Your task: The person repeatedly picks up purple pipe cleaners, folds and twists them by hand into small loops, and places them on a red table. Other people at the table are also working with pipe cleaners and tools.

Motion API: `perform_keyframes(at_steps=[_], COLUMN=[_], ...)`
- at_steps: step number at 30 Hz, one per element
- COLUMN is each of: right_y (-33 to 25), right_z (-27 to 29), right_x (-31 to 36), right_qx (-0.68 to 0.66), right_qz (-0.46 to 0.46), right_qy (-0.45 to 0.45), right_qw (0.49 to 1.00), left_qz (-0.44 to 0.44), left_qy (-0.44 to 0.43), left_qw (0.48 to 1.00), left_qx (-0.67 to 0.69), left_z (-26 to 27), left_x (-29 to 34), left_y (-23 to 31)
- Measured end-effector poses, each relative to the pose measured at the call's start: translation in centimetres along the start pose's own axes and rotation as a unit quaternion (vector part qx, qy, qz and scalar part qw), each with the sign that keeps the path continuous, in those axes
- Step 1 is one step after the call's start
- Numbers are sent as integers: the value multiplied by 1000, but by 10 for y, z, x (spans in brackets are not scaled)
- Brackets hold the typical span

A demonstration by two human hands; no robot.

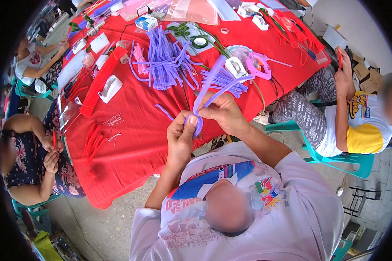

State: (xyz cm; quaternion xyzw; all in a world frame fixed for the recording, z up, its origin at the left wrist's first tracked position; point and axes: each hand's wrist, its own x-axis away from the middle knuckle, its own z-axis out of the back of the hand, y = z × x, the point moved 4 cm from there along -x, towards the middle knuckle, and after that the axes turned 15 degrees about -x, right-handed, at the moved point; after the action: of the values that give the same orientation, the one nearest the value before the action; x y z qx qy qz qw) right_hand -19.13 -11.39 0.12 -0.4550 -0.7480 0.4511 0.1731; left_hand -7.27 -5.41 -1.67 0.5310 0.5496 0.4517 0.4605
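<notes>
A bundle of purple pipe cleaners (220, 80) is held over the near edge of the red-covered table (135, 130). My left hand (182, 132) grips the bundle's lower end, thumb pressed on a purple strand looped around it. Just to the right, touching the same bundle, my right hand (224, 112) pinches the strands above the loop. The upper ends fan out toward a white tape dispenser (236, 66). One loose purple end (164, 112) curls out to the left of my left hand.
A big pile of purple pipe cleaners (165, 61) lies mid-table, red ones (92, 140) at the left. Another white tape dispenser (110, 88) and a green tape roll (199, 42) are there. Seated people work at the left (35, 161) and right (353, 117), on teal chairs (357, 162).
</notes>
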Motion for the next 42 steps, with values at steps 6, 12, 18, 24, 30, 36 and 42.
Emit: perform_keyframes(at_steps=[6, 12, 18, 24, 30, 36, 42], right_y=[-20, -37, -29, 21, 14, 28, -1], right_z=[-5, -28, -15, 39, 9, 9, 3], right_x=[-11, -15, -26, -2, 7, 12, 21], right_qx=[99, 27, -9, -70, -7, 15, 272], right_qz=[169, 163, 117, -188, -110, -210, -191], right_qy=[-188, -364, -234, 94, 25, 1, -32], right_qw=[962, 917, 965, 975, 994, 977, 943], left_qz=[144, 162, 125, -88, -148, -181, 13], left_qy=[-156, -303, -162, 129, 191, 202, 107], left_qw=[950, 857, 938, 964, 901, 887, 992], left_qx=[227, 384, 281, -214, -361, -373, -58], left_z=[-13, -34, -27, 5, 8, 6, 16], left_x=[6, 26, 10, -9, -5, -4, -13], left_y=[9, 8, 12, -5, -5, -2, -29])
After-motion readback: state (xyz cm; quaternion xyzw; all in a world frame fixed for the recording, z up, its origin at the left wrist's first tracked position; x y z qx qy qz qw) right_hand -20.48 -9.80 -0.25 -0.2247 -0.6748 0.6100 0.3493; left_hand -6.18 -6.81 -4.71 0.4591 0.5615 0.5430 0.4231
